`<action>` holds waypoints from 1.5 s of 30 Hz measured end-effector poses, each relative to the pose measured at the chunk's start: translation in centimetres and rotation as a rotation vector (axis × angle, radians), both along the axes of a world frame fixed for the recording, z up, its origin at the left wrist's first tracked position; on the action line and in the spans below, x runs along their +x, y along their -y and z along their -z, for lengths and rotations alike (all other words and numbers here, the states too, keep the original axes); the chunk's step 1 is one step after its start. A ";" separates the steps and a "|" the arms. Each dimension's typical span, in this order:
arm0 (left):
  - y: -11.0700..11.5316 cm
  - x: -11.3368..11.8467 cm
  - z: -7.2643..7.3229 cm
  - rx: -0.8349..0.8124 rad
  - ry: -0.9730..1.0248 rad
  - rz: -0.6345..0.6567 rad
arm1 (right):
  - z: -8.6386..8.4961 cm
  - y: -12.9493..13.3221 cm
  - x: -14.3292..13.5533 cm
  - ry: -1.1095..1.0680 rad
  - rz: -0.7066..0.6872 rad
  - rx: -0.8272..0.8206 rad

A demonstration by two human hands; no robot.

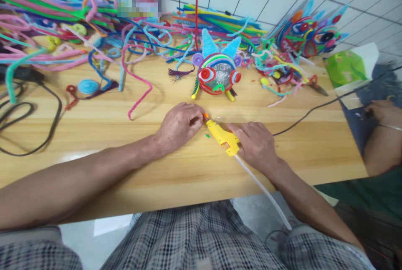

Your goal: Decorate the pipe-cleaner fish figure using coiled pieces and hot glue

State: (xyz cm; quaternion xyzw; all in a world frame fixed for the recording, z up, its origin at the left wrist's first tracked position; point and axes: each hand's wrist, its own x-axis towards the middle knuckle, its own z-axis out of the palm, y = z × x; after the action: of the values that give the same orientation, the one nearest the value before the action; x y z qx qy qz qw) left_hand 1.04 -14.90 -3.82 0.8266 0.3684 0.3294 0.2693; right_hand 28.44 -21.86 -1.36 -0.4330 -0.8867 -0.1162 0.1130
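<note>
Well inside table edge, glue gun, right hand gripping

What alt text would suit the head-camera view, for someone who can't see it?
A person's right hand holds a yellow glue gun close to a small orange piece pinched in the left hand, over a wooden table. Beyond them stands a round, blue-horned craft figure, with colorful pipe cleaners heaped behind it.
</note>
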 end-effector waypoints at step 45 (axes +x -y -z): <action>0.0 0.0 0.1 0.043 0.020 0.012 | 0.1 -0.2 0.1 -0.036 -0.062 0.021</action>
State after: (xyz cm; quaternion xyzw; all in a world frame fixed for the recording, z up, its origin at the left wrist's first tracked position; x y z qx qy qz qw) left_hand 1.02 -14.89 -3.93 0.8310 0.3536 0.3438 0.2573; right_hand 28.54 -21.70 -1.48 -0.4062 -0.8962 -0.1140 0.1370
